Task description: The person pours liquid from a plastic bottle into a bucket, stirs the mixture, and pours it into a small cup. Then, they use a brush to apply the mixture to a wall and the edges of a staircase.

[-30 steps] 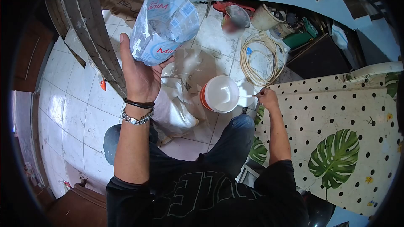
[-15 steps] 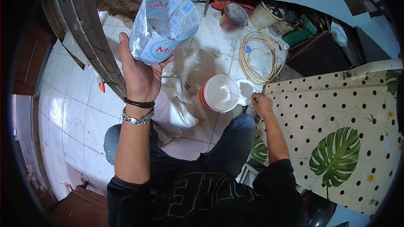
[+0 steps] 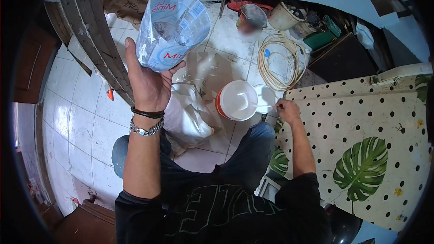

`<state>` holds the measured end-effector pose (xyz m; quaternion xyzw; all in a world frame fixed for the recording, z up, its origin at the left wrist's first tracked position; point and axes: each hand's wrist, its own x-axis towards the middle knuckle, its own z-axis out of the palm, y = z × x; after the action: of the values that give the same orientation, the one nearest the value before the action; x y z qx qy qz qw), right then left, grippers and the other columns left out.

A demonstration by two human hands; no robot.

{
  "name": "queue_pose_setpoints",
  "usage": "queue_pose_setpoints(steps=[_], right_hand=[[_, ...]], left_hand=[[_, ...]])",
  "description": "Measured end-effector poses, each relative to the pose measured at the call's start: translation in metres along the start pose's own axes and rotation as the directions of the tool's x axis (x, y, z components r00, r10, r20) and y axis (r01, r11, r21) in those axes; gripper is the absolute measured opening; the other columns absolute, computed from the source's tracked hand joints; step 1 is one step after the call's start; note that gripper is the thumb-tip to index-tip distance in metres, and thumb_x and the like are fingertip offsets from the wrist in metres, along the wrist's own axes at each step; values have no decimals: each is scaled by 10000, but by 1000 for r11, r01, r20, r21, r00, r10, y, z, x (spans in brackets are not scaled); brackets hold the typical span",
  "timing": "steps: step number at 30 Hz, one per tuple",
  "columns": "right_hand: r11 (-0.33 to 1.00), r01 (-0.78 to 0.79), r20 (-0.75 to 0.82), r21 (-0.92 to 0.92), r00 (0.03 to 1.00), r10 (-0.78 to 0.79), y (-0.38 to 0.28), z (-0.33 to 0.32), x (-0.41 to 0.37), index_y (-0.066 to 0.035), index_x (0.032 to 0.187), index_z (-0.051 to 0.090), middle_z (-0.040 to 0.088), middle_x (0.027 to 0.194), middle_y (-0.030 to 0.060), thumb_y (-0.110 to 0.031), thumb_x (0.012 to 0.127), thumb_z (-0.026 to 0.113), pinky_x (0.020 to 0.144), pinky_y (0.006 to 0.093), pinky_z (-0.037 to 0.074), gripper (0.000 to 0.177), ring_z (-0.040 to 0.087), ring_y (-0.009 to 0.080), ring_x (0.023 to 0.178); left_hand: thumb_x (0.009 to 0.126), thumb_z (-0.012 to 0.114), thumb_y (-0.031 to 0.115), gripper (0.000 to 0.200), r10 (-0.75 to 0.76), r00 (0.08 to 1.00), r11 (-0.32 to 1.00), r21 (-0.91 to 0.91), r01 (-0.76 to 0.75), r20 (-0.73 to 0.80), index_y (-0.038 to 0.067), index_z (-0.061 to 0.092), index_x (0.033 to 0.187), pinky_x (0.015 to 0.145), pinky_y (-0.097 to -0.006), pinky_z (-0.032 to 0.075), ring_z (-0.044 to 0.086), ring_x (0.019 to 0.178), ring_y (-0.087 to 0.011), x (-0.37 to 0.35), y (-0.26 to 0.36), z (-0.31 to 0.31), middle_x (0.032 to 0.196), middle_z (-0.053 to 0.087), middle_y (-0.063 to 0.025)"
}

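My left hand holds up a cut-off plastic water bottle from below, thumb on its left side. Its blue label is smeared with white, and its open top faces me. Low on the right, my right hand pinches the end of a thin, pale handle. The handle's far end reaches into a small white bucket with a red outer side. White material lies inside the bucket, and what the handle ends in is hard to make out. Beside the bucket is a round white lid.
A white sack lies left of the bucket. Coiled pale hose rests on the tiles beyond. Brown paper is at the back left, near a metal post. A dotted, leaf-patterned board fills the right side.
The cut bottle and my left hand have shifted slightly left. My right hand has moved a little right, drawing the pale handle with it.
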<state>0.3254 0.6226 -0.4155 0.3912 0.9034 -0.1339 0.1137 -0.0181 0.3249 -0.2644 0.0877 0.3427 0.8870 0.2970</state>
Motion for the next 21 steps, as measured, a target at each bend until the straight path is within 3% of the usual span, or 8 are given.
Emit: queue_pose_setpoints(steps=[2,5,6,10,12,15,19,21], right_hand=[[989,-76,-2,125,997,77,3,-13,-1,-154,888,699,695,789,91,-163,813,636,687,386,508,99,672,276,752],[973,-13,-48,229,999,25,-11,-4,5,-152,894,698,694,792,99,-174,811,653,687,379,506,97,670,269,736],[960,-3,-65,280,998,22,-11,15,10,-100,895,704,688,757,97,-133,796,687,663,315,497,106,652,196,680],[973,-132,33,187,991,128,-5,58,22,-103,903,710,698,794,108,-182,805,688,686,351,514,128,666,239,716],[975,-143,21,170,990,141,14,56,20,-153,904,716,704,851,118,-210,816,666,734,390,523,116,674,295,786],[976,-171,40,134,985,168,27,28,12,-138,908,722,705,836,116,-211,809,677,732,380,527,130,681,278,785],[888,-116,6,444,992,127,39,21,14,-121,893,718,703,819,112,-210,809,686,728,369,527,126,684,253,776],[919,-69,-17,387,997,82,31,42,23,-123,890,716,703,818,109,-208,808,684,729,364,525,123,685,253,780]], left_hand=[[948,383,591,686,11,1000,1000,-2,-11,18,12,443,1312,698,-378,626,682,953,-254,0,2,-1,1179,615,-162],[951,383,585,679,6,1000,1000,-2,-6,-13,12,446,1310,697,-376,627,682,953,-255,0,1,-1,1176,617,-161],[949,385,588,682,5,1000,1000,-6,-5,-5,12,446,1310,696,-375,627,682,953,-255,1,0,0,1175,617,-162],[943,391,596,691,-7,1000,1000,-7,7,14,12,444,1309,691,-370,628,683,952,-256,1,-4,1,1174,617,-167],[941,393,599,695,-8,1000,1000,0,8,4,13,443,1309,688,-369,628,684,951,-257,0,-4,1,1176,616,-169],[940,393,601,696,-2,1000,1000,7,2,-8,14,440,1311,688,-369,628,684,949,-259,-2,0,2,1178,614,-171],[941,393,599,696,22,1000,1000,15,-22,-10,12,438,1313,696,-368,626,685,948,-259,-2,4,0,1179,614,-172],[941,394,597,697,21,1000,1000,18,-21,-8,10,437,1313,700,-370,625,685,948,-258,-3,3,-1,1178,614,-171]])
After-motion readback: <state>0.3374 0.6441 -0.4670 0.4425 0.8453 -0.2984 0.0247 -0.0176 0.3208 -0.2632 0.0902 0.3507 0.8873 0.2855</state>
